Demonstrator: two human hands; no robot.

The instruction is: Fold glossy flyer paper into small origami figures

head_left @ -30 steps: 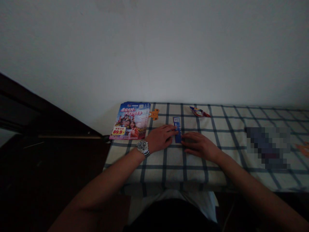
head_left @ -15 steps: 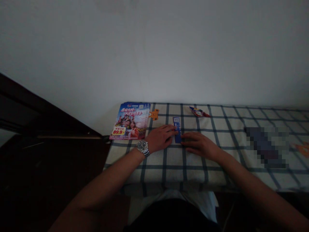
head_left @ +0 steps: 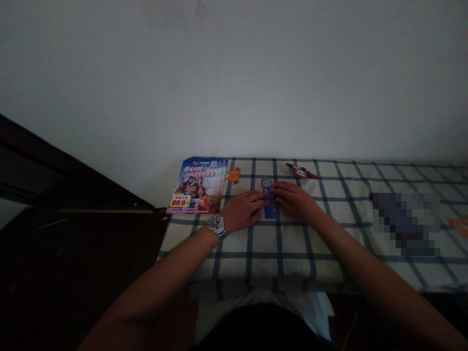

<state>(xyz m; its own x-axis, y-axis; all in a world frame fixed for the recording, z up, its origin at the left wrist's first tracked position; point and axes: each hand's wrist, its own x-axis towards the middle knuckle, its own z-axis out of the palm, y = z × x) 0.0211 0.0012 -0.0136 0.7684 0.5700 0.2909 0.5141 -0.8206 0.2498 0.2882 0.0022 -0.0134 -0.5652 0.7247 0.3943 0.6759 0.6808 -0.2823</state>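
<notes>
- Head view: a narrow blue folded paper strip (head_left: 269,210) lies lengthwise, pointing away from the person, on the checked cloth of the tabletop (head_left: 285,243), a little left of centre and closer to the far wall than to the near edge.
- The left hand (head_left: 241,210) lies palm down just left of the strip. Its fingers (head_left: 258,196) are stretched out and close together, and the tips rest on the strip's left edge; they press on it, not closed around it.
- The right hand (head_left: 296,201) lies palm down on the other side. Its fingers (head_left: 280,187) are extended and slightly spread, touching the strip's right edge near the far end, again not closed around it.
- A metal wristwatch (head_left: 215,224) sits on the left wrist.
- A stack of colourful flyers (head_left: 197,185), fanned a little, lies at the far left corner of the tabletop, well left of the left hand.
- A small orange piece (head_left: 233,175) sits just beside the stack's right edge.
- A small folded colourful paper (head_left: 302,170) lies beyond the right hand, close to the wall (head_left: 234,87).
- A blurred patch (head_left: 405,222) covers something on the right part of the cloth; what it is cannot be told.
</notes>
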